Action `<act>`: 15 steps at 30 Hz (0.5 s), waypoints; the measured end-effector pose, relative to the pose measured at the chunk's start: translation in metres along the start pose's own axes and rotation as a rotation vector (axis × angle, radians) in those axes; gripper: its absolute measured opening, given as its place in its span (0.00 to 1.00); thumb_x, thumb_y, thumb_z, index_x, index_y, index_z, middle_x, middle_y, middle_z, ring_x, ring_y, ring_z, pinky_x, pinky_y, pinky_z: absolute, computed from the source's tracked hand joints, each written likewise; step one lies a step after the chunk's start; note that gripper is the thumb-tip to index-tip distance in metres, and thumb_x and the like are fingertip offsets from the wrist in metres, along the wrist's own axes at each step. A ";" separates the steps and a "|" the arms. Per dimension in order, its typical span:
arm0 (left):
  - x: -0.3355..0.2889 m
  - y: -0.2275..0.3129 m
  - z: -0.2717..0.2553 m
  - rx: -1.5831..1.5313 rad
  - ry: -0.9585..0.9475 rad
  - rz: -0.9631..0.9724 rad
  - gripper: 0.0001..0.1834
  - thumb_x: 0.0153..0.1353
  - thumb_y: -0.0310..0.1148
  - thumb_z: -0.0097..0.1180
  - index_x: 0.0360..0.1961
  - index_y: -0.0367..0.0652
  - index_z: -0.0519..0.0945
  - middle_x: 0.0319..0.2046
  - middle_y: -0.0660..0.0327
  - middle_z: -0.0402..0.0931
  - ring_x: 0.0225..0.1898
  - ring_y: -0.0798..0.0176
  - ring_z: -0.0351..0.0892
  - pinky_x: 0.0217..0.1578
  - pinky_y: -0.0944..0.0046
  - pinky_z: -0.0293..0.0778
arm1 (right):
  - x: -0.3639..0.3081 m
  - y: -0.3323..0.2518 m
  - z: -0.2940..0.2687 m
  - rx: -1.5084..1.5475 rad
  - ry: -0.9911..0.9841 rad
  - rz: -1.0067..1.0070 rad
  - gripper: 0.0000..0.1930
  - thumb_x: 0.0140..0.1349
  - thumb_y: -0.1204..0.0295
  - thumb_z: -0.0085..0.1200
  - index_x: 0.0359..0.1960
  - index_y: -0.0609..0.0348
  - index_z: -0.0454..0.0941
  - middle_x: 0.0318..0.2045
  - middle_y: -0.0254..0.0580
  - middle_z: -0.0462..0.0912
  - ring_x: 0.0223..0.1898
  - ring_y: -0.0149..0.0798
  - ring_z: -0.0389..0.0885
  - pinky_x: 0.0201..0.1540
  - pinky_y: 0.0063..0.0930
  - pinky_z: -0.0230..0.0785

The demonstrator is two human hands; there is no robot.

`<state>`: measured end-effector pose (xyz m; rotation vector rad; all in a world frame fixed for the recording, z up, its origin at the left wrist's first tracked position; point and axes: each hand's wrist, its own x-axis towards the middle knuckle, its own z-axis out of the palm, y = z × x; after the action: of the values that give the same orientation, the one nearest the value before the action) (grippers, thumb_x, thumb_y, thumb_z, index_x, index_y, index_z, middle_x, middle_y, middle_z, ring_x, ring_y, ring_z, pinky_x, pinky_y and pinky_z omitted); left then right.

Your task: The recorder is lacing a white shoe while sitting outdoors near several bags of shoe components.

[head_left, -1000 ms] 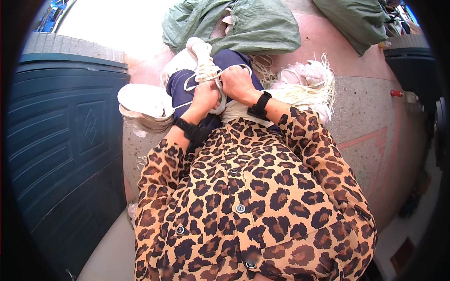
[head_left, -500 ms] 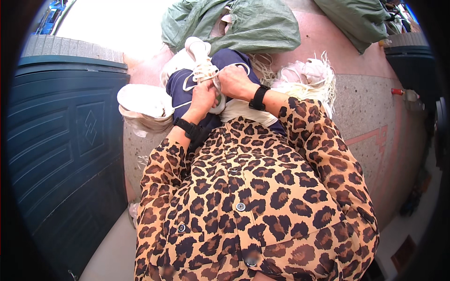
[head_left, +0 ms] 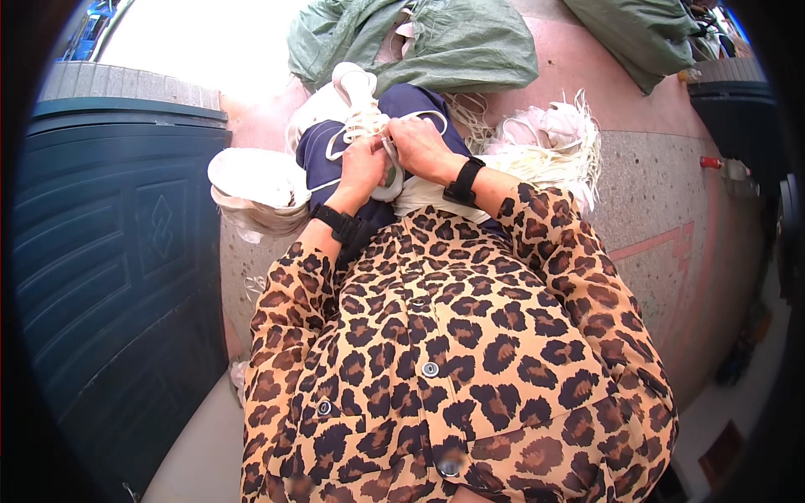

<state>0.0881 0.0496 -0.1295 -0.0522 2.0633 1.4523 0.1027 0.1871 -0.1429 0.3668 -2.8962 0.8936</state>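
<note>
A white sneaker (head_left: 355,82) lies lengthwise over my lap, toe pointing away from me, its front laced with a cream shoelace (head_left: 366,122). My left hand (head_left: 362,169) is closed around the near part of the shoe, by its opening. At the upper end of the lacing, my right hand (head_left: 419,149) pinches the shoelace; its fingertips are close to those of the left and partly hidden. One lace loop hangs out on the left side of the shoe, and another length curves over my right knee. Dark blue trousers (head_left: 319,155) show beneath.
Left of my legs sits a pile of white shoes (head_left: 258,180). A heap of white laces (head_left: 579,159) lies to the right. Green sacks (head_left: 470,50) stand ahead, another sack (head_left: 637,38) farther right. A dark blue panelled door (head_left: 126,218) stands at the left.
My right hand has shifted slightly, its fingers now nearer the left hand's. The near opening of the shoe shows a little more. The rest looks the same.
</note>
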 end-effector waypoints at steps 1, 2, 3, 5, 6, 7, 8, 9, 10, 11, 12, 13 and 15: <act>0.000 0.001 0.002 0.093 0.014 0.012 0.09 0.56 0.25 0.45 0.34 0.36 0.77 0.16 0.64 0.70 0.12 0.74 0.66 0.11 0.74 0.64 | 0.001 0.000 -0.003 0.034 -0.046 0.017 0.15 0.42 0.72 0.55 0.31 0.67 0.66 0.25 0.54 0.76 0.32 0.53 0.75 0.35 0.41 0.66; 0.002 0.001 0.002 0.187 0.028 0.025 0.10 0.56 0.25 0.45 0.35 0.36 0.78 0.16 0.65 0.70 0.12 0.74 0.67 0.11 0.74 0.63 | 0.003 -0.001 -0.001 0.034 -0.047 0.017 0.15 0.42 0.72 0.55 0.31 0.67 0.66 0.25 0.54 0.76 0.32 0.53 0.75 0.35 0.41 0.66; 0.013 -0.024 -0.002 0.284 0.106 0.162 0.09 0.56 0.26 0.46 0.34 0.36 0.78 0.16 0.62 0.72 0.12 0.73 0.69 0.11 0.71 0.64 | 0.009 -0.005 0.002 0.064 -0.081 -0.026 0.15 0.42 0.73 0.55 0.31 0.66 0.66 0.25 0.54 0.76 0.32 0.53 0.75 0.34 0.41 0.66; 0.014 -0.020 0.000 0.389 0.135 0.206 0.09 0.54 0.28 0.48 0.32 0.37 0.78 0.20 0.54 0.74 0.20 0.60 0.73 0.22 0.62 0.67 | 0.010 0.001 0.003 0.117 -0.119 -0.067 0.15 0.43 0.73 0.54 0.31 0.66 0.66 0.25 0.55 0.76 0.32 0.54 0.75 0.34 0.43 0.66; 0.011 -0.016 -0.001 0.494 0.174 0.245 0.08 0.52 0.30 0.50 0.30 0.38 0.78 0.23 0.47 0.75 0.28 0.46 0.77 0.32 0.54 0.71 | 0.011 -0.001 -0.001 0.118 -0.116 -0.070 0.15 0.43 0.73 0.54 0.31 0.66 0.66 0.25 0.55 0.76 0.32 0.54 0.75 0.34 0.43 0.66; 0.006 -0.012 -0.001 0.606 0.224 0.391 0.08 0.52 0.31 0.49 0.29 0.38 0.78 0.23 0.45 0.75 0.29 0.45 0.76 0.32 0.52 0.71 | 0.009 -0.003 -0.004 0.099 -0.158 -0.036 0.15 0.43 0.73 0.54 0.31 0.66 0.66 0.25 0.54 0.76 0.32 0.54 0.75 0.34 0.43 0.66; 0.004 -0.009 -0.005 0.609 0.227 0.392 0.08 0.52 0.31 0.49 0.29 0.38 0.78 0.23 0.45 0.75 0.29 0.45 0.76 0.32 0.52 0.71 | 0.006 -0.005 -0.008 0.081 -0.200 -0.002 0.15 0.43 0.73 0.54 0.31 0.66 0.66 0.25 0.53 0.76 0.32 0.54 0.75 0.35 0.44 0.65; 0.001 -0.005 -0.013 0.731 0.196 0.393 0.08 0.53 0.30 0.47 0.27 0.38 0.77 0.23 0.46 0.74 0.29 0.45 0.76 0.31 0.52 0.71 | 0.004 -0.008 -0.010 0.067 -0.193 -0.053 0.14 0.43 0.73 0.52 0.32 0.65 0.66 0.27 0.52 0.76 0.35 0.53 0.74 0.38 0.43 0.64; -0.001 0.003 -0.019 0.851 0.153 0.396 0.09 0.53 0.30 0.46 0.26 0.38 0.77 0.22 0.46 0.74 0.29 0.45 0.76 0.31 0.52 0.71 | 0.002 -0.007 -0.012 0.067 -0.189 -0.050 0.14 0.43 0.73 0.52 0.32 0.65 0.66 0.27 0.52 0.76 0.35 0.53 0.74 0.38 0.43 0.64; -0.003 0.012 -0.026 0.859 0.186 0.477 0.08 0.54 0.31 0.47 0.24 0.37 0.75 0.21 0.45 0.73 0.28 0.45 0.75 0.30 0.52 0.69 | 0.001 -0.007 -0.014 0.064 -0.169 -0.063 0.15 0.43 0.73 0.52 0.33 0.65 0.66 0.28 0.51 0.76 0.36 0.52 0.73 0.39 0.42 0.64; -0.001 0.022 -0.034 0.867 0.190 0.517 0.09 0.55 0.31 0.47 0.25 0.37 0.75 0.21 0.46 0.73 0.28 0.45 0.75 0.30 0.52 0.69 | -0.002 -0.006 -0.015 0.062 -0.149 -0.072 0.15 0.43 0.73 0.52 0.33 0.65 0.66 0.28 0.51 0.75 0.37 0.52 0.73 0.41 0.41 0.63; -0.001 0.037 -0.041 0.831 0.192 0.557 0.08 0.55 0.30 0.46 0.26 0.37 0.75 0.22 0.46 0.73 0.29 0.45 0.75 0.30 0.52 0.69 | -0.004 -0.003 -0.017 0.111 -0.121 -0.123 0.14 0.42 0.73 0.52 0.32 0.64 0.67 0.29 0.51 0.75 0.38 0.51 0.71 0.42 0.41 0.63; 0.005 0.055 -0.048 0.793 0.193 0.595 0.08 0.55 0.29 0.46 0.26 0.36 0.75 0.23 0.46 0.74 0.29 0.44 0.75 0.30 0.52 0.69 | -0.007 -0.001 -0.019 0.136 -0.078 -0.182 0.13 0.43 0.74 0.51 0.32 0.64 0.67 0.30 0.51 0.75 0.38 0.51 0.71 0.42 0.40 0.63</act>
<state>0.0421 0.0318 -0.0751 0.8232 2.8212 0.8204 0.1105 0.1981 -0.1275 0.6792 -2.8187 1.0688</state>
